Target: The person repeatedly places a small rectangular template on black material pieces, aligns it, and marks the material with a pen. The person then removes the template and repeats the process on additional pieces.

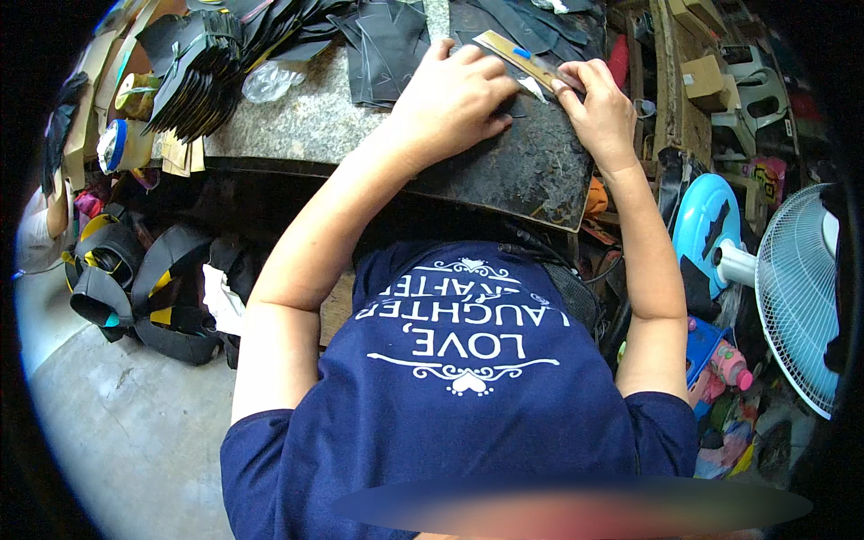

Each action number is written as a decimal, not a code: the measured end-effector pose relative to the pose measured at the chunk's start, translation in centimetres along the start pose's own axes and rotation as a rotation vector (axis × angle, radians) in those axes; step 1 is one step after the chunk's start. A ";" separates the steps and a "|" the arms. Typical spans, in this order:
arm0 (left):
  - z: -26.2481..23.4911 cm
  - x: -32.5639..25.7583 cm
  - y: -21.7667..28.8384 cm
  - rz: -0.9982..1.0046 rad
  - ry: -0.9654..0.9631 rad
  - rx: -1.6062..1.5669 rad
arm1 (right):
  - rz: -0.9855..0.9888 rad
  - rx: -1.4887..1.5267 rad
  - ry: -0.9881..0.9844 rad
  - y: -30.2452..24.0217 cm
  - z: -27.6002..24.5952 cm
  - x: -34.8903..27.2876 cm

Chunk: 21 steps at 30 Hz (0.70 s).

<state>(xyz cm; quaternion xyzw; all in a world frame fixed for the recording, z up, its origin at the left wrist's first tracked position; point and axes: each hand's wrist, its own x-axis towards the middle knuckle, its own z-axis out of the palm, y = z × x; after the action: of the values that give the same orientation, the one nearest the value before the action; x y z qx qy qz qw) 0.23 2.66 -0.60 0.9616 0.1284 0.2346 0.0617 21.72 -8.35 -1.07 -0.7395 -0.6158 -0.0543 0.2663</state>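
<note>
The person's right hand (605,115) is reaching over the far right part of the counter (301,130), a grey speckled surface with a dark, worn section nearest the body. Its thumb and fingers are bending inward and appear to be pinching the lower right end of a narrow, tan, ruler-like strip (543,68) bearing a small blue patch. This strip is lying aslant between the two hands, its other end pointing toward the far edge.

The left hand (457,97) is resting palm down just beside the strip, its fingers spreading and curling toward the surface; whether they are gripping anything I cannot tell, since the hand itself is hiding what lies beneath. A small, pointed white scrap (535,87) is lying between the hands.

As for progress, the thick pile of curved, matching black sheet pieces (193,72) at the left is looking already shaped and stacked. Flat, angular black pieces (382,58) are lying loosely overlapped behind the left hand, so these are seeming unsorted and probably waiting their turn. Nothing visible is showing the handling at the strip as complete; it is looking midway. How many pieces are remaining I cannot judge, because the piles are running past the picture's upper rim.
</note>
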 end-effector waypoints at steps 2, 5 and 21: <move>0.0 0.6 0.3 0.008 -0.035 0.055 | 0.008 -0.005 0.016 -0.1 0.5 -0.1; -0.1 1.5 0.9 0.073 -0.038 0.174 | 0.008 -0.033 0.049 -0.4 0.5 -0.1; -11.6 -3.4 -4.5 -0.093 -0.104 0.022 | 0.007 0.006 -0.010 -1.2 -0.4 -0.1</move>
<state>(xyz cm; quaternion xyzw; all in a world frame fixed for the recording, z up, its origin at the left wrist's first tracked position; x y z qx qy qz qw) -9.10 6.69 7.31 0.9661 0.1721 0.1799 0.0687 20.65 -8.45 -0.36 -0.7411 -0.6147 -0.0479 0.2656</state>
